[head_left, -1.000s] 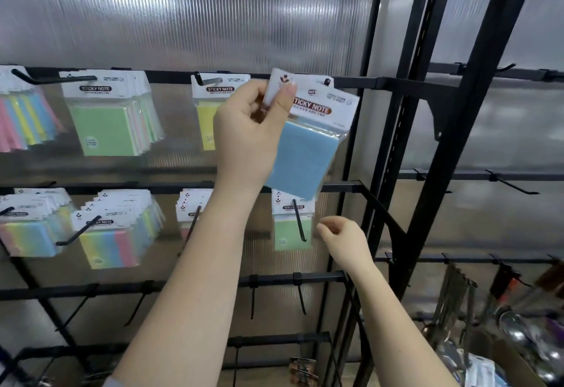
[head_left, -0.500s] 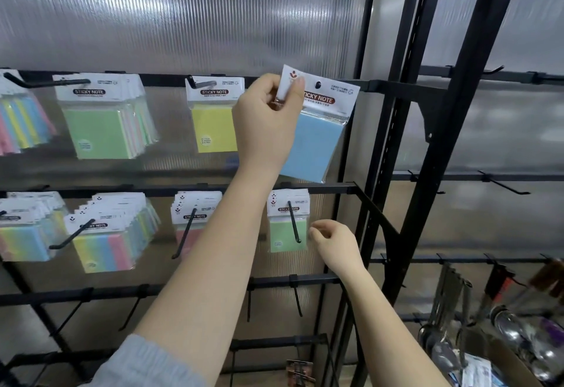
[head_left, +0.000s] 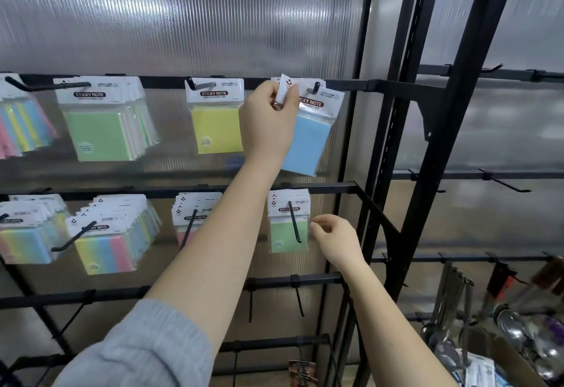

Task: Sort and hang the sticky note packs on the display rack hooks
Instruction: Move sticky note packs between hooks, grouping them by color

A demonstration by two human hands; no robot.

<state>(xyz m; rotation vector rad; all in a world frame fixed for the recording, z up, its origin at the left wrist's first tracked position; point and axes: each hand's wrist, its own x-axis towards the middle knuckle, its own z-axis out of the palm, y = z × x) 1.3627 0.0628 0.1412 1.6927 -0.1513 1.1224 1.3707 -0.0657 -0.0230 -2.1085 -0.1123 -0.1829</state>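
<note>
Far to the left of the left hand, a striped multicolour sticky note pack [head_left: 21,130] is hanging at the frame's edge, and beside it a thick bunch of green sticky note packs in clear sleeves [head_left: 100,124] is being carried by a black wire hook [head_left: 45,85]. Just left of the left hand, 1 yellow sticky note pack with a white header card [head_left: 215,118] is hanging alone.

The left hand [head_left: 268,124] is pinching the white header card of the blue sticky note pack [head_left: 311,139] between thumb and curled fingers. Over the last second this pack is seen being carried up and back toward the top black rail of the display rack [head_left: 396,84]; its header hole is now being threaded over the tip of the rightmost upper hook [head_left: 314,86], which is showing through the card. The pack is tilted and is judged not yet seated, so it probably needs to be pushed further along the hook before it is released.

Below that hand, a lower hook [head_left: 294,222] is holding green packs [head_left: 288,225]. Just to their right, the right hand [head_left: 334,238] is hovering with fingers loosely curled, holding nothing; it has risen slightly. To the right of both hands, bare hooks are projecting from the neighbouring bay.
</note>
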